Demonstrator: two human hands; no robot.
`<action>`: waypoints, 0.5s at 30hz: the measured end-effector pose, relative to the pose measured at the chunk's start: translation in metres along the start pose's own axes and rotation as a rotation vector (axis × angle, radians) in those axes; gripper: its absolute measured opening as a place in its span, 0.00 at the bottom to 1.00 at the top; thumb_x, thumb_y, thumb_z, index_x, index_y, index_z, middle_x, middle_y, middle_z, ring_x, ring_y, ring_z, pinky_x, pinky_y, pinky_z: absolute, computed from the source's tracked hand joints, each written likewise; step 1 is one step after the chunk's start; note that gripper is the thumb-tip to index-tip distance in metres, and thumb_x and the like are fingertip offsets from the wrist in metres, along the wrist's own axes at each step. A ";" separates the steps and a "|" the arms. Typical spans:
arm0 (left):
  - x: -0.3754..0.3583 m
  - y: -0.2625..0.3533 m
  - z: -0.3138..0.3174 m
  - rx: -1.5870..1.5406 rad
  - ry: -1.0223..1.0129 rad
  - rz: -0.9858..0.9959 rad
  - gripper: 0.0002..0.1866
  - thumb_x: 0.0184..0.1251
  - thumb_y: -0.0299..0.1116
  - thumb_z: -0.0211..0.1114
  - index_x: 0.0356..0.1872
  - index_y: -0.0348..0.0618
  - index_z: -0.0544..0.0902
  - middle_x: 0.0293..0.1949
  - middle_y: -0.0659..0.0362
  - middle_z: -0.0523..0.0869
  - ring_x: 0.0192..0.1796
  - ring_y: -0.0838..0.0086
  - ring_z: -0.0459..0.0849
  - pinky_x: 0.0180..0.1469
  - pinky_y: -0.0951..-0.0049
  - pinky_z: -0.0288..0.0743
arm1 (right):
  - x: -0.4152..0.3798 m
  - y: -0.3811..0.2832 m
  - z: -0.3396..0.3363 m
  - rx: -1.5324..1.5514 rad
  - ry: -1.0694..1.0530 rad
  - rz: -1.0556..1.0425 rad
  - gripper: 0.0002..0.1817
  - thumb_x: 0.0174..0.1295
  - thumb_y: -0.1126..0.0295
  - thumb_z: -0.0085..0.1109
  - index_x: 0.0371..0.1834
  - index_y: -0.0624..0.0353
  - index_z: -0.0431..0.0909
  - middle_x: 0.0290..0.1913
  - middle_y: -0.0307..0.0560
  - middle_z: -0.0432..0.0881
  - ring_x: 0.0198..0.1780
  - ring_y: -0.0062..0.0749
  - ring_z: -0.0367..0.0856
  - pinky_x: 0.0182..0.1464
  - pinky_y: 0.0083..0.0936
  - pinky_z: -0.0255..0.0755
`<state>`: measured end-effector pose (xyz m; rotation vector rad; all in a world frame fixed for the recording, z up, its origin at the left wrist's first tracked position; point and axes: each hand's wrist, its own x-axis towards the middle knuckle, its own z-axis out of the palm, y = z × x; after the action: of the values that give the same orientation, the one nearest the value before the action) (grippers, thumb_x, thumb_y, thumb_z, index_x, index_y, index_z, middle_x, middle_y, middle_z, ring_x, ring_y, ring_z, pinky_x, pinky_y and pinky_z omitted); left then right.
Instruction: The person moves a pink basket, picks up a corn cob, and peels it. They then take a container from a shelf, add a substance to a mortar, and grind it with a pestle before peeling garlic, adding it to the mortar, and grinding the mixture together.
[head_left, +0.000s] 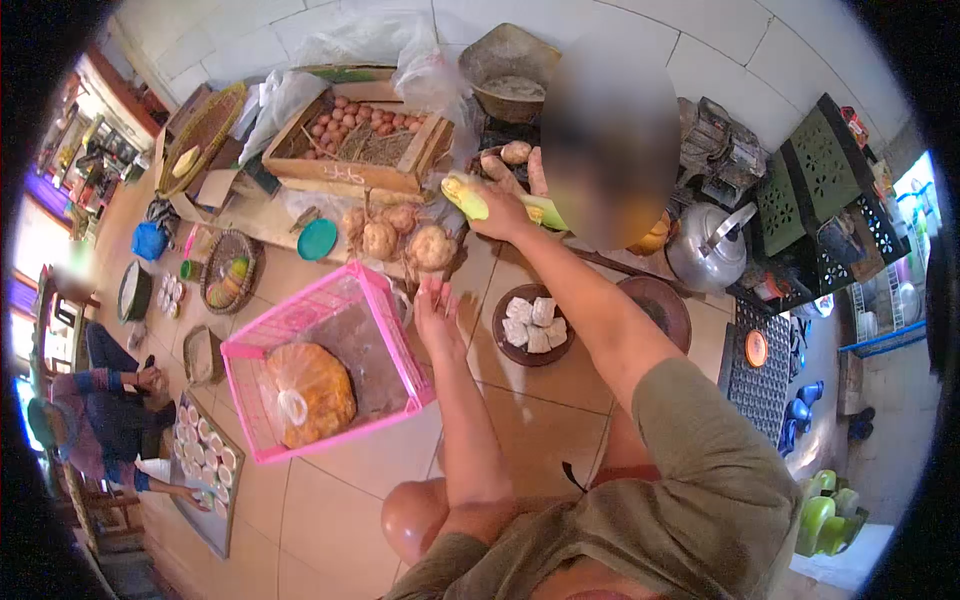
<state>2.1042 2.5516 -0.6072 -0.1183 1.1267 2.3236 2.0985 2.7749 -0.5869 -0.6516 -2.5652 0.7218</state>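
Head cam: R hand [503, 217] has its fingers closed round corn [466, 196] w/ pale green husk, held just R of the egg crate & close to the round roots. More yellow & green shows on the other side of that hand, running up to a blurred patch; can't tell if it's the same piece. L hand [438, 318] holds nothing visible, palm up, fingers slightly bent & a bit apart, just beside the pink basket [392, 335]; can't tell if they touch.

Basket has a big orange-brown bundle [322, 397] in clear plastic inside. Wooden egg crate [342, 178], w/ brown eggs [362, 122] & straw, sits above the round roots [380, 240]; turquoise lid [317, 239] lies L of them. Dark plate [508, 348] w/ white blocks [537, 325] is on the tiled floor [330, 500], btwn the two forearms. Silver kettle [700, 250] is over to the R. Far L, another person [100, 410] sits w/ one hand at a tray of cups [212, 462].
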 end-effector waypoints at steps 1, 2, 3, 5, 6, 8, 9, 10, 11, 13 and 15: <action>0.003 0.000 -0.002 0.003 -0.013 -0.003 0.22 0.67 0.46 0.48 0.58 0.48 0.70 0.49 0.64 0.75 0.51 0.76 0.72 0.58 0.68 0.60 | 0.005 0.006 -0.001 -0.132 -0.100 -0.029 0.38 0.44 0.52 0.58 0.64 0.47 0.61 0.60 0.53 0.68 0.62 0.44 0.64 0.64 0.41 0.54; 0.005 0.000 -0.005 -0.027 0.003 -0.002 0.21 0.67 0.45 0.49 0.57 0.47 0.70 0.48 0.63 0.76 0.51 0.74 0.73 0.57 0.68 0.61 | 0.004 0.011 0.002 -0.329 -0.108 0.048 0.38 0.47 0.47 0.52 0.64 0.49 0.61 0.63 0.52 0.64 0.67 0.43 0.56 0.68 0.45 0.38; 0.007 -0.001 -0.006 -0.054 0.016 -0.007 0.21 0.67 0.44 0.49 0.56 0.46 0.71 0.47 0.62 0.77 0.50 0.73 0.73 0.56 0.68 0.62 | 0.007 0.010 0.000 -0.331 -0.099 0.066 0.38 0.47 0.47 0.52 0.64 0.49 0.61 0.63 0.52 0.64 0.67 0.43 0.56 0.68 0.45 0.38; 0.009 -0.003 -0.007 -0.063 0.000 -0.012 0.18 0.66 0.42 0.51 0.53 0.45 0.72 0.45 0.62 0.78 0.47 0.73 0.75 0.53 0.70 0.66 | 0.004 0.015 -0.001 -0.317 -0.089 0.142 0.41 0.47 0.43 0.50 0.64 0.53 0.60 0.66 0.52 0.59 0.70 0.44 0.48 0.69 0.47 0.30; 0.011 -0.006 -0.008 -0.043 0.008 -0.008 0.19 0.67 0.43 0.51 0.53 0.45 0.72 0.46 0.62 0.78 0.48 0.73 0.75 0.52 0.69 0.65 | 0.004 0.023 0.006 -0.348 -0.045 0.102 0.41 0.46 0.44 0.52 0.64 0.51 0.60 0.66 0.54 0.59 0.70 0.46 0.47 0.69 0.47 0.30; 0.021 -0.015 -0.012 0.001 -0.033 -0.044 0.19 0.67 0.44 0.50 0.53 0.45 0.71 0.46 0.62 0.77 0.48 0.72 0.75 0.52 0.68 0.65 | 0.006 0.042 0.023 -0.274 0.161 -0.028 0.41 0.41 0.47 0.61 0.63 0.45 0.62 0.64 0.55 0.60 0.67 0.51 0.49 0.68 0.49 0.34; 0.026 -0.021 -0.019 0.008 -0.079 -0.019 0.18 0.66 0.44 0.51 0.52 0.46 0.72 0.45 0.63 0.77 0.47 0.73 0.75 0.51 0.69 0.65 | -0.001 0.023 -0.004 -0.181 0.087 -0.011 0.42 0.36 0.52 0.67 0.61 0.43 0.64 0.63 0.53 0.59 0.66 0.52 0.50 0.67 0.49 0.39; 0.029 -0.028 -0.021 0.011 -0.128 0.001 0.18 0.65 0.45 0.52 0.50 0.47 0.72 0.43 0.64 0.78 0.45 0.73 0.75 0.51 0.69 0.65 | -0.007 0.026 -0.016 -0.155 0.117 -0.151 0.42 0.33 0.55 0.70 0.60 0.43 0.65 0.65 0.52 0.57 0.67 0.51 0.50 0.66 0.49 0.43; 0.030 -0.034 -0.025 0.018 -0.177 0.003 0.18 0.64 0.45 0.53 0.49 0.47 0.72 0.42 0.64 0.78 0.45 0.73 0.75 0.51 0.69 0.65 | -0.015 0.027 -0.023 -0.054 0.273 -0.234 0.42 0.33 0.55 0.70 0.59 0.44 0.67 0.65 0.51 0.57 0.67 0.51 0.50 0.65 0.50 0.43; 0.025 -0.040 -0.024 0.048 -0.181 -0.029 0.19 0.63 0.46 0.54 0.49 0.46 0.72 0.42 0.64 0.77 0.46 0.73 0.74 0.51 0.69 0.65 | -0.038 0.025 -0.055 -0.056 0.231 -0.353 0.38 0.40 0.57 0.66 0.59 0.48 0.66 0.66 0.50 0.55 0.67 0.48 0.50 0.65 0.52 0.43; 0.014 -0.043 -0.012 0.151 -0.054 -0.066 0.21 0.64 0.47 0.53 0.52 0.45 0.71 0.44 0.62 0.76 0.47 0.73 0.73 0.53 0.69 0.64 | -0.067 0.065 -0.060 -0.126 0.190 -0.431 0.32 0.48 0.59 0.61 0.59 0.51 0.67 0.60 0.49 0.64 0.62 0.44 0.59 0.62 0.49 0.49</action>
<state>2.1129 2.5702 -0.6496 -0.0360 1.2478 2.1630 2.2027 2.8115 -0.5922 -0.1762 -2.4632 0.3389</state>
